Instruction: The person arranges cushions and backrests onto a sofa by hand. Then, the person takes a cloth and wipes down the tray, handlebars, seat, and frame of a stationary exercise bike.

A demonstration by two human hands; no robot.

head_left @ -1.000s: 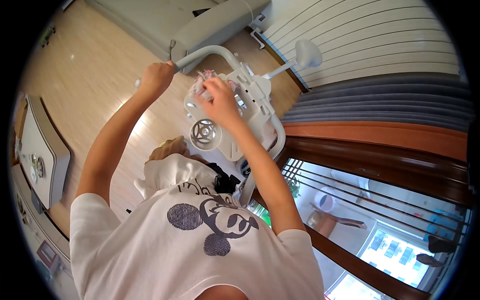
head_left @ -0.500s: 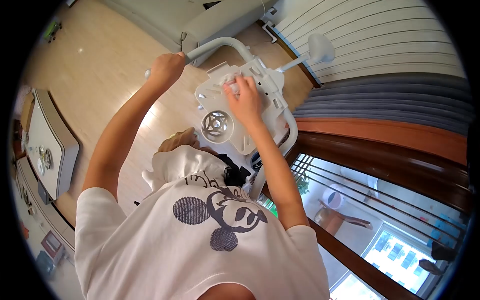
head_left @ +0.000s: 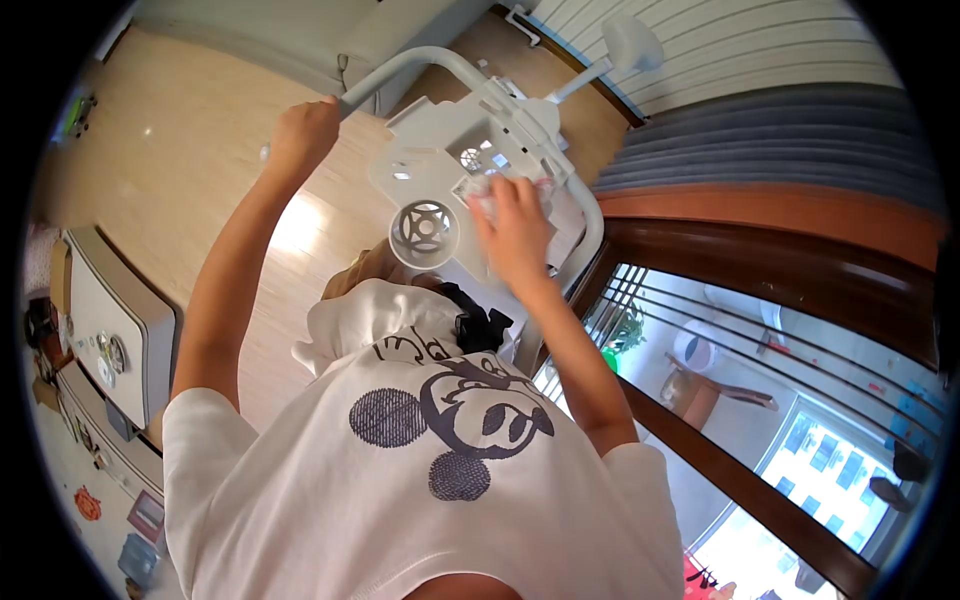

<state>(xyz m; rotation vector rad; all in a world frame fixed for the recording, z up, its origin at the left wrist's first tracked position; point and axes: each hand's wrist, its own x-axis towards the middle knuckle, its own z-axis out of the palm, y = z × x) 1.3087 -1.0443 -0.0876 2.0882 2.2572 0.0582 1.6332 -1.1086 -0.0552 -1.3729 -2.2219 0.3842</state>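
Observation:
My left hand (head_left: 305,137) is wrapped round the grey curved handlebar (head_left: 420,58) close to its end. My right hand (head_left: 512,235) presses a crumpled whitish wipe (head_left: 484,198) against the off-white plastic tray (head_left: 395,165). Motion blurs the right fingers, and most of the wipe is hidden under them. Just left of this hand is the tray's round cup holder (head_left: 425,232), which has a star-shaped open bottom. Beyond the hand lies a recessed, slotted part of the tray, framed by the handlebar.
A grey-white pad on an arm (head_left: 632,45) sticks out beyond the tray. Dark wooden window framing (head_left: 780,280) with metal bars runs close along the right. A white table (head_left: 120,330) stands at left on the pale wooden floor (head_left: 200,110). Dark pleated curtain (head_left: 770,140) hangs at upper right.
My right hand has moved with the wipe from the tray's far middle towards its near right side, uncovering the recess. My left hand keeps its hold on the handlebar; the view has shifted slightly.

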